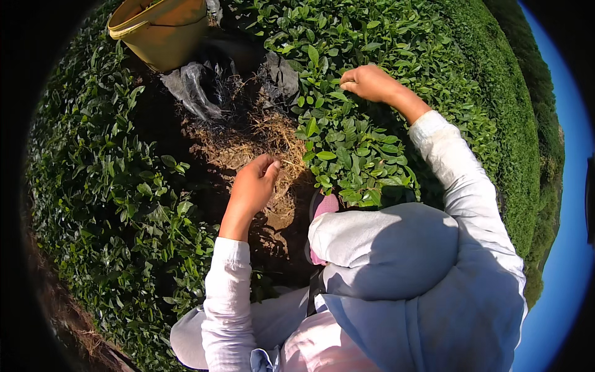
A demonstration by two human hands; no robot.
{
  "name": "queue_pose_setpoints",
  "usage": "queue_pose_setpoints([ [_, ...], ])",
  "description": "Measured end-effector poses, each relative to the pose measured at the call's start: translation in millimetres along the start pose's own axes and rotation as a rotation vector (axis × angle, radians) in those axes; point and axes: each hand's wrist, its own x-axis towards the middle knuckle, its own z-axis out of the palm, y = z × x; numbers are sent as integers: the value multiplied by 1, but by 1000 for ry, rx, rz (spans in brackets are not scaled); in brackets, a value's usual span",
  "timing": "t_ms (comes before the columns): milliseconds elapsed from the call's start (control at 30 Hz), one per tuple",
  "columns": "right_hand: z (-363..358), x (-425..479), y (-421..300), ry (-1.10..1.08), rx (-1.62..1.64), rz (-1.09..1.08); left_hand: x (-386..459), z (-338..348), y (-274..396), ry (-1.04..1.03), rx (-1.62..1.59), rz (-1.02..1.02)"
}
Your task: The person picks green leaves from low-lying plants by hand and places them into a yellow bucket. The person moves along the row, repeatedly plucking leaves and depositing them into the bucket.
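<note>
Glossy green leafy bushes, which look like tea bushes (pixel 358 149), stand close on the right. Over their top is my right hand (pixel 367 83), its fingers bent down and pinched together among the upper leaves. Whether a leaf is between those fingertips cannot be told. My left hand (pixel 255 181) is raised above the dry straw (pixel 279 139) on the ground between the rows. Its fingers are curled with the thumb against them, and whatever may be inside is hidden. It touches no bush.
A yellow plastic bucket (pixel 162 37) with a wire handle stands at the upper left, beside crumpled black plastic sheeting (pixel 200 93). Another row of bushes (pixel 116 186) lines the left. My pink shoe (pixel 325 204) is by the right bush's foot, below my bent knee.
</note>
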Motion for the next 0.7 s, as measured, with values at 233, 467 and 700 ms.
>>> queue_pose_setpoints([
  [233, 24, 8, 1, -141, -382, 0, -8, -41, 39, -9, 237, 49],
  [467, 12, -12, 39, -272, 698, -83, -74, -131, 53, 73, -54, -218],
  [700, -48, 36, 55, -225, 1512, 36, -234, -171, -38, 587, -581, -357],
])
